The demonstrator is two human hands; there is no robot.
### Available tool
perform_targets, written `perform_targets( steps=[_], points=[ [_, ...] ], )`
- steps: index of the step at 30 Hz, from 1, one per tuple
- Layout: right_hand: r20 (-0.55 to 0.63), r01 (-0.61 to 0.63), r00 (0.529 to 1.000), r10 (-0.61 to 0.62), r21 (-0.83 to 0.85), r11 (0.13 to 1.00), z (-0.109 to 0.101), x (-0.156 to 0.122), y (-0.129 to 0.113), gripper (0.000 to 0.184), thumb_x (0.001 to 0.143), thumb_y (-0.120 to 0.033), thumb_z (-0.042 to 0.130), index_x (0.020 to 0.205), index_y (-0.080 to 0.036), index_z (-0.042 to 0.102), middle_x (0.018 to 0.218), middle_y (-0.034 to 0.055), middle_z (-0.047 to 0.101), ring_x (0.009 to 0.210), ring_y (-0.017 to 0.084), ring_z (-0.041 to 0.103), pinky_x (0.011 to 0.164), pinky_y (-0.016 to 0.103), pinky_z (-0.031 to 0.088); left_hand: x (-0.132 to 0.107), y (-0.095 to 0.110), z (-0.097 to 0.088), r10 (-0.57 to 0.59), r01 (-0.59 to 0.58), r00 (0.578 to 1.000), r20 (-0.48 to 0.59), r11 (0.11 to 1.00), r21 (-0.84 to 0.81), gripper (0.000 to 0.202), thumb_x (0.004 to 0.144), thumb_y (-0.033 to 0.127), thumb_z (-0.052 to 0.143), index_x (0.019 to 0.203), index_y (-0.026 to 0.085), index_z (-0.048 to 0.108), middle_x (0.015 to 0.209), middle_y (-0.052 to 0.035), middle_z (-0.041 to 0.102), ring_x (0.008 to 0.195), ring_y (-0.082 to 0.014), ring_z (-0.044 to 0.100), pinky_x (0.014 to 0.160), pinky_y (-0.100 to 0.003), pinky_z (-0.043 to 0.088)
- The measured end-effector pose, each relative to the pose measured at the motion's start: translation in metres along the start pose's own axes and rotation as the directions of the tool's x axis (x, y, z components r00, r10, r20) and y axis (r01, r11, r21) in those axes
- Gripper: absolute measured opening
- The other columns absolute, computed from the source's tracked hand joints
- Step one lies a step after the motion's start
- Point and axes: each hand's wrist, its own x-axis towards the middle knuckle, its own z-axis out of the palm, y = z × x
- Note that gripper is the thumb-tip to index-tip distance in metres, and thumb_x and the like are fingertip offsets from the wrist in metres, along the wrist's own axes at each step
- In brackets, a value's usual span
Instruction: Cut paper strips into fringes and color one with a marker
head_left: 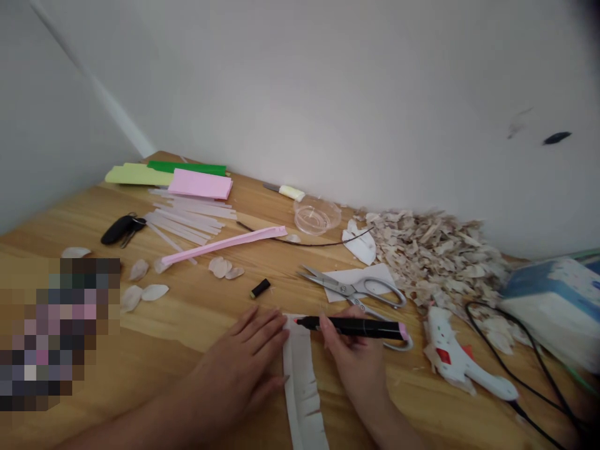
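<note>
A long white paper strip (pixel 302 381) with small cuts along its right edge lies on the wooden table (pixel 178 331) near me. My left hand (pixel 246 359) lies flat with fingers stretched out, pressing the strip's left side. My right hand (pixel 349 356) is closed round a black marker (pixel 356 327) with a pink end cap. The marker's red tip touches the top end of the strip. The marker's cap (pixel 260 288) lies a little further up the table.
Scissors (pixel 354 289) lie on white paper just beyond my right hand. A white glue gun (pixel 457 362) with a black cord sits at right, near a heap of paper scraps (pixel 435 250). Glue sticks (pixel 187 219), coloured paper (pixel 199 183), a clear dish (pixel 317 216) and a pink roll (pixel 225 245) lie further back.
</note>
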Motion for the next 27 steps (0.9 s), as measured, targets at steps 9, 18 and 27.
perform_targets(
  steps=[9,18,27],
  points=[
    [0.000,-0.010,1.000,0.010,-0.071,0.997,0.0041,-0.0038,0.0006,0.038,0.077,-0.043,0.058,0.051,-0.019,0.042,0.045,-0.0052,0.040,0.041,0.009,0.038,0.039,0.020,0.032,0.0006,-0.0006,0.0047,0.006,-0.006,1.000,0.000,1.000,0.017,0.048,0.090,0.042,0.040,0.128,0.013,0.045,0.136,-0.0099,0.045,0.126,-0.0262,0.040,0.101,-0.049,0.038],
    [0.011,-0.077,0.997,0.078,-0.100,0.992,0.0040,-0.0042,0.0054,0.041,0.075,-0.048,0.059,0.052,-0.020,0.040,0.046,-0.0049,0.041,0.043,0.010,0.039,0.042,0.021,0.033,0.0014,0.0001,0.0037,0.005,-0.005,0.999,-0.040,1.000,0.003,0.047,0.087,0.038,0.047,0.127,0.013,0.046,0.135,-0.0104,0.048,0.125,-0.0259,0.041,0.103,-0.047,0.036],
    [-0.007,-0.150,0.989,0.150,-0.090,0.985,-0.0024,-0.0027,0.0081,0.044,0.074,-0.049,0.060,0.053,-0.021,0.034,0.046,-0.0059,0.038,0.044,0.010,0.036,0.043,0.022,0.030,0.0002,0.0003,0.0041,-0.028,0.023,0.998,-0.055,0.997,-0.079,0.044,0.088,0.037,0.047,0.126,0.015,0.047,0.133,-0.0106,0.050,0.126,-0.0244,0.041,0.105,-0.047,0.033]
  ],
)
